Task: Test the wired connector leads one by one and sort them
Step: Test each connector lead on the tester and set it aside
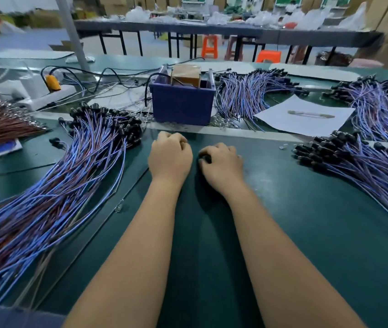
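My left hand rests on the green table as a closed fist, and nothing shows in it. My right hand lies beside it, fingers curled over a small black connector; its wire is hidden. A big fan of blue-wired leads with black connectors spreads at my left. Another pile of the same leads lies at my right. A blue test box with a brown block in it stands just beyond my hands.
Two more lead bundles lie at the back right, with a white sheet between them. Brown-wired leads sit far left. A white power strip with a yellow plug and black cables is back left.
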